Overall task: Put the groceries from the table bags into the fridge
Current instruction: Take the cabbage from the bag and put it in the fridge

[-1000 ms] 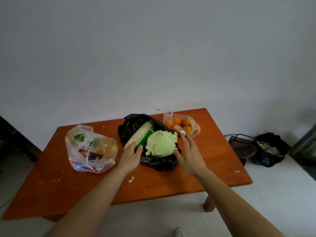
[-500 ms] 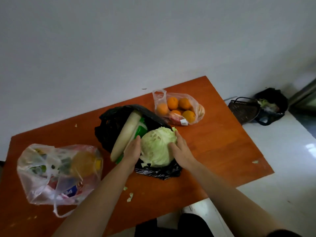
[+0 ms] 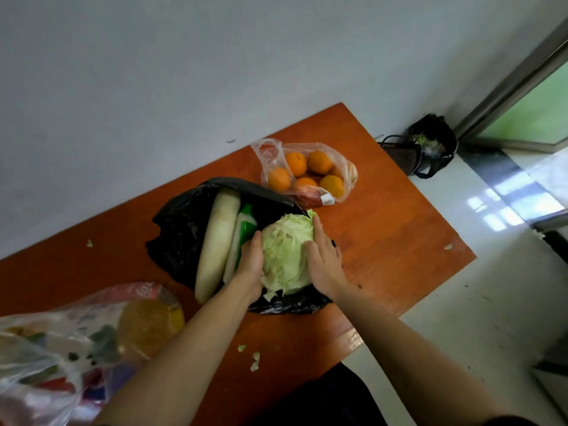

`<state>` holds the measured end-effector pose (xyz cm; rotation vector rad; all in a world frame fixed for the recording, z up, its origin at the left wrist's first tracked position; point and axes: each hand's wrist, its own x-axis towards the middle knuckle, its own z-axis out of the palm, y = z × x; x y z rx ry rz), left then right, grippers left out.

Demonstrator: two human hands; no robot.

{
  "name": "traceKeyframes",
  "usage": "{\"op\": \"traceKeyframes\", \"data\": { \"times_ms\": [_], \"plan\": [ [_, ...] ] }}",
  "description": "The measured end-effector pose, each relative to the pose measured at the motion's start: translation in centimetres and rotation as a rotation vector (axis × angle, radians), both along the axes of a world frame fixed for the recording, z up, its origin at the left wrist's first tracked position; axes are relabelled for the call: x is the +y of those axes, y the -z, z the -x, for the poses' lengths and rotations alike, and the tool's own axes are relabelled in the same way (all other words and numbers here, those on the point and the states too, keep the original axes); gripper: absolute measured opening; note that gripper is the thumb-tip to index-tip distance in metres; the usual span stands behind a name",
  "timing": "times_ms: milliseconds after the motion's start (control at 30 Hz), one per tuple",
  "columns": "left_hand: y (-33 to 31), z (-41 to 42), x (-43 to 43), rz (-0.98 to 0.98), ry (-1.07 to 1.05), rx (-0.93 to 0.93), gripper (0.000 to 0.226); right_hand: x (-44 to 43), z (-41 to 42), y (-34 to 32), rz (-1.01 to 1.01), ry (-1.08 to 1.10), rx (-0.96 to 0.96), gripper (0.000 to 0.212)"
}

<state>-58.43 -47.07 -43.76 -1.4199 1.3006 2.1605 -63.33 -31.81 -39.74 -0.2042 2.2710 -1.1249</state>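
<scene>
Pale green round cabbage sits on open black plastic bag, centre of orange wooden counter. Left hand at 9 o'clock, right hand at 3, palms cupping it. Step: first pickup; next, lift clear, carry to fridge, unseen.

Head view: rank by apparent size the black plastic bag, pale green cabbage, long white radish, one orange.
1. Black plastic bag, widest spread.
2. Pale green cabbage and long white radish: unsure; the radish is longer, the cabbage bulkier, and both hands partly cover the cabbage.
3. One orange, clearly smallest, though farther from the camera.
</scene>
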Motion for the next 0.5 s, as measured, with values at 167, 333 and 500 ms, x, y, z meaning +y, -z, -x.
{"op": "traceKeyframes", "data": {
  "times_ms": [167, 333, 500],
  "plan": [
    [-3.1, 0.2, -0.1, -0.001, -0.011, 0.059, 0.056, -0.9, -0.3, -1.6, 0.045, 0.046, 0.046, 0.069],
    [-7.4, 1.0, -1.4, 0.039, -0.018, 0.196, 0.056, -2.5, 0.4, -5.0, 0.157, 0.055, 0.149, 0.067],
    [-13.9, 2.1, -2.7, 0.305, -0.125, 0.313, 0.046, -4.1, 1.7, -10.4, 0.287, 0.090, 0.219, 0.068]
  ]
}}
